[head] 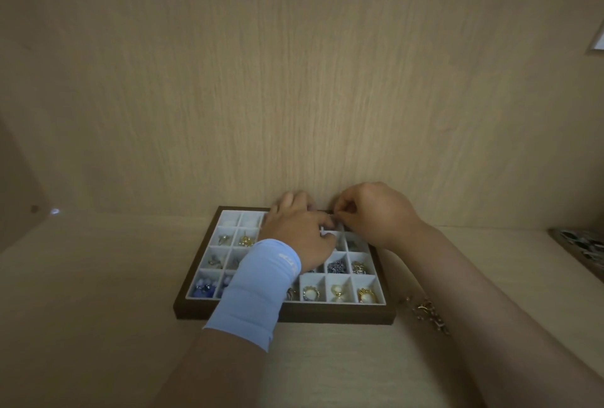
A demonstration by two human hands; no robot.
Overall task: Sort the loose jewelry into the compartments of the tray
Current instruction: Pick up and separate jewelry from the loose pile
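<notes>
A brown jewelry tray [294,315] with white compartments lies on a pale wooden shelf, against the back wall. Several compartments hold pieces: gold ones [245,240], blue beads [204,288], pearl earrings [338,292]. My left hand [299,231], with a light blue wrist sleeve, rests over the tray's middle and far compartments. My right hand [369,214] hovers over the far right corner, its fingers curled and pinched close to the left thumb. Something small seems held between both hands, but I cannot make it out. Loose gold jewelry [425,311] lies on the shelf right of the tray.
The wooden back wall rises directly behind the tray. A dark patterned object [578,245] sits at the shelf's right edge. A side wall closes the space on the left. Light is dim.
</notes>
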